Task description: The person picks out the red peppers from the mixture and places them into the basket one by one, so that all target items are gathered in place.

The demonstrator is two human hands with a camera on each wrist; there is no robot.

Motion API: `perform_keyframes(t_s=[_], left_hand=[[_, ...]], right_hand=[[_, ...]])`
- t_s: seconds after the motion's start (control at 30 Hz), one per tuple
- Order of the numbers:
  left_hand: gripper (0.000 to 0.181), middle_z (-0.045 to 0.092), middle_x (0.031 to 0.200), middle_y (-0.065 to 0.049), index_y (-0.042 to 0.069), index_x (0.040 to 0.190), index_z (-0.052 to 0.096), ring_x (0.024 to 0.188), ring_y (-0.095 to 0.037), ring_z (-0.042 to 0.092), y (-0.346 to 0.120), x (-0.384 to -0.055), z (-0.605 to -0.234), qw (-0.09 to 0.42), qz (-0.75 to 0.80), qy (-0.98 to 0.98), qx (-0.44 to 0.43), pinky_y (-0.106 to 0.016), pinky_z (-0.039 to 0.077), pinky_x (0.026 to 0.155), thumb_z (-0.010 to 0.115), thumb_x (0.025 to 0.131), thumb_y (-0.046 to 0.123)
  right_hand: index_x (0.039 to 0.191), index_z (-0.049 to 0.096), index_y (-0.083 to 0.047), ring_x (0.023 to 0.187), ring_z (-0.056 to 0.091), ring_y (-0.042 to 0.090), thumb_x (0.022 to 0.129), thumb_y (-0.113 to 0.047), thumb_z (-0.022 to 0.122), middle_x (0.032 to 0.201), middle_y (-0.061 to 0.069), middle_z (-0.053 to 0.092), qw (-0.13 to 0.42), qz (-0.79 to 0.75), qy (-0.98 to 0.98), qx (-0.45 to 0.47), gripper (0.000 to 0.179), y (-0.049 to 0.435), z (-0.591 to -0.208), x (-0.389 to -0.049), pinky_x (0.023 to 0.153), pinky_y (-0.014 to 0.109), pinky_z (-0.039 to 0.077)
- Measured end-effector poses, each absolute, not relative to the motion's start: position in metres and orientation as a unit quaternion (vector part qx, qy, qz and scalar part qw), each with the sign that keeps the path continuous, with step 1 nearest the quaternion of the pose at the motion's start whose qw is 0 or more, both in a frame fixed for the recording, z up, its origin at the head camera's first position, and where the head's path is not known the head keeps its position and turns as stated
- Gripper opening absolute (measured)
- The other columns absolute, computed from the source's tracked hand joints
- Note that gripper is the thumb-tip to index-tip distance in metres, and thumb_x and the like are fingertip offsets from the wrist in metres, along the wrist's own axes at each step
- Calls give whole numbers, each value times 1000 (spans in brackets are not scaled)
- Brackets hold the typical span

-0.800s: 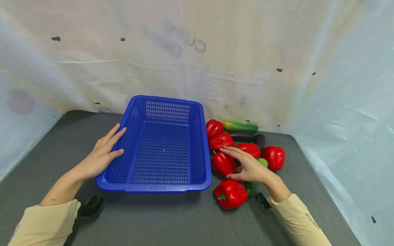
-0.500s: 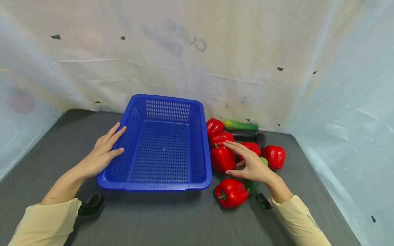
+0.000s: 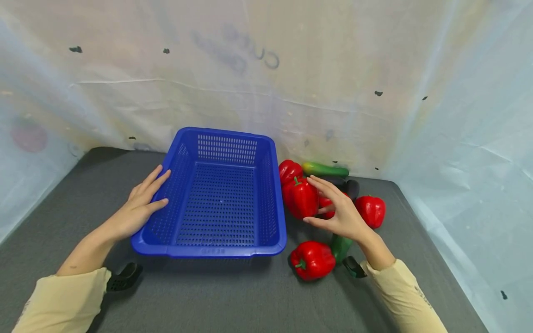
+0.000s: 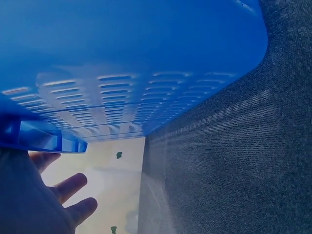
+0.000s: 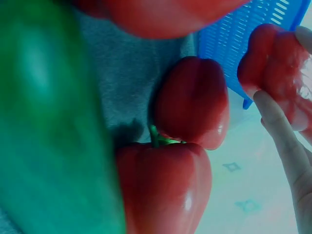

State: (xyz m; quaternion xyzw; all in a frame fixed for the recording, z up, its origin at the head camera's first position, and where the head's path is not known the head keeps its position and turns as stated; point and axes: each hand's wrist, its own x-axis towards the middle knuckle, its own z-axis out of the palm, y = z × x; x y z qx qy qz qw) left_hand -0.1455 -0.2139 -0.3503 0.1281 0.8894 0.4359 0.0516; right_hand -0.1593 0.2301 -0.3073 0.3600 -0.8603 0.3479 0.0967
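Raised above the pile, a red bell pepper is pinched between the thumb and fingers of my right hand. The same pepper shows at the upper right of the right wrist view, its stem end out of sight there. My left hand rests on the left rim of a blue plastic basket, fingers spread and fairly straight. In the left wrist view, the basket's slotted outer wall fills the top, with fingertips reaching past the rim. The basket holds nothing.
More red peppers lie right of the basket, one in front, one far right, one behind. Among them are a yellow-green cucumber-like vegetable, dark eggplants and a green vegetable. A plastic sheet hangs behind.
My right hand has lifted the red bell pepper off the pile, moving up and away in the head view. My left hand and the basket have stayed in place.
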Motion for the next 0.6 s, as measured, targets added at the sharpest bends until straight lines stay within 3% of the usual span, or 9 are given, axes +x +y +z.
perform_keyframes(t_s=[0.3,0.6], left_hand=[[64,-15,161,-12,9,155,5,140,-51,-13,-213,-144,-349,43,436,890,126,-78,-2,98,40,102,19],[64,-15,161,-11,10,155,5,140,-51,-13,-212,-143,-348,48,441,888,119,-79,-2,98,40,102,20]], right_hand=[[138,43,7,104,62,33,68,4,82,144,23,42,107,350,-859,359,81,226,-301,-162,66,40,58],[138,43,7,102,63,37,67,5,82,144,24,42,125,346,-857,362,81,221,-294,-167,66,41,58]])
